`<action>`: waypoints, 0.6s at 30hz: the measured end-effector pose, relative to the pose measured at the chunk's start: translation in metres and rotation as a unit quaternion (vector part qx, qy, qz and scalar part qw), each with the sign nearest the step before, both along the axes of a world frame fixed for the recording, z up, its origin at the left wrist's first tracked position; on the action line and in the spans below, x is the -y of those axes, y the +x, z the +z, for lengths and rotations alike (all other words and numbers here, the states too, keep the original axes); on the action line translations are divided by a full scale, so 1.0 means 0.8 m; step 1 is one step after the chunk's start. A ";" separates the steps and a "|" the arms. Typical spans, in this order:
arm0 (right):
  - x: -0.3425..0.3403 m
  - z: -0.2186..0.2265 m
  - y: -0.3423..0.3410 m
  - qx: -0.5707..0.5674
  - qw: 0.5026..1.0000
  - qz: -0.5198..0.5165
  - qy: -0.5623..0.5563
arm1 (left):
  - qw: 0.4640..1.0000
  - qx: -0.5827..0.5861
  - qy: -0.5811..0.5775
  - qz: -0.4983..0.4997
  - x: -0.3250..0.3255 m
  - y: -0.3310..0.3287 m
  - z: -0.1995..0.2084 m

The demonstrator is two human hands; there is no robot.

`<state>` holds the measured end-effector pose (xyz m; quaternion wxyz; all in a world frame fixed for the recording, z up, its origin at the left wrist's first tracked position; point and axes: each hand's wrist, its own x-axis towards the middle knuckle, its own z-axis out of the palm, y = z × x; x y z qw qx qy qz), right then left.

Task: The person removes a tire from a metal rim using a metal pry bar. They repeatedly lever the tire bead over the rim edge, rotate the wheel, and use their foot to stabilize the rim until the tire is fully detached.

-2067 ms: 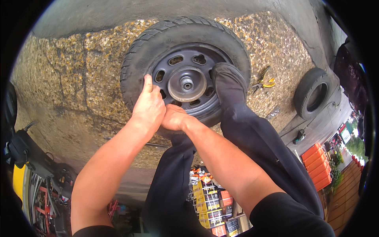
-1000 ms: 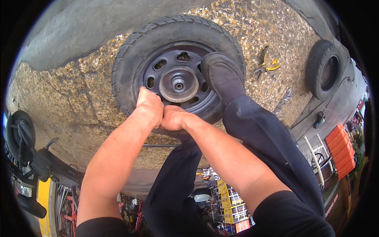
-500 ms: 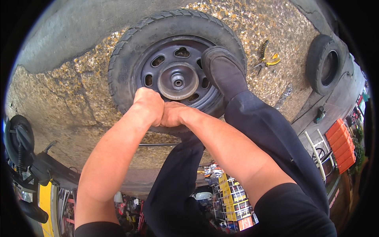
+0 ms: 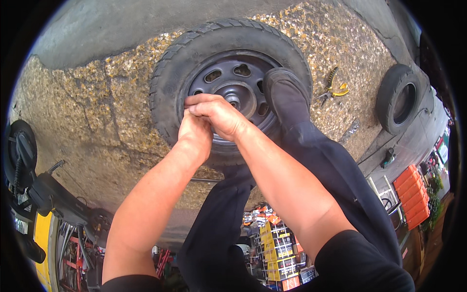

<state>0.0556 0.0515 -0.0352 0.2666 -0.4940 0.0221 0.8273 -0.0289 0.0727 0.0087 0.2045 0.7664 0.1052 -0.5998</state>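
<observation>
A black knobbly tyre sits on a dark metal wheel rim lying flat on the ground. My left hand is closed at the rim's left edge, its fingers mostly hidden under the other hand. Laid over it, my right hand has its fingers bent and pressed together, reaching left to the tyre's inner edge. Whatever the two hands grip is hidden between them. My right foot in a dark shoe presses on the right side of the tyre and rim. The wheel hub shows just beyond my right hand.
Yellow-and-black pliers lie on the pebbled ground to the right. Another tyre rests farther right, near an orange ribbed box. A scooter stands at the left. Stacked yellow boxes are at the bottom.
Both hands have moved from the rim's near edge toward its left edge. My right hand has come from beside the left one to lie over it, its fingers less tightly curled.
</observation>
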 end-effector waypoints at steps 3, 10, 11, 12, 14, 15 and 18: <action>-0.010 -0.009 -0.010 -0.033 0.998 -0.029 -0.053 | 1.000 0.019 0.020 -0.001 0.003 -0.003 -0.002; -0.052 -0.011 -0.008 0.012 0.974 0.224 0.011 | 0.999 -0.048 -0.002 -0.015 -0.007 0.010 0.002; -0.056 -0.010 -0.012 0.044 0.966 0.255 0.006 | 0.998 -0.068 0.004 -0.003 -0.007 0.013 0.002; -0.059 -0.009 -0.017 0.075 0.957 0.279 0.006 | 0.996 -0.088 0.011 0.011 -0.008 0.014 0.003; -0.059 -0.006 -0.027 0.120 0.947 0.299 0.008 | 0.998 -0.070 0.006 0.002 -0.006 0.013 0.003; -0.057 -0.006 -0.030 0.138 0.946 0.293 0.013 | 0.998 -0.067 0.003 -0.001 -0.004 0.011 0.002; -0.045 -0.001 -0.032 0.162 0.936 0.306 0.058 | 0.998 -0.048 -0.005 0.046 0.001 0.003 -0.001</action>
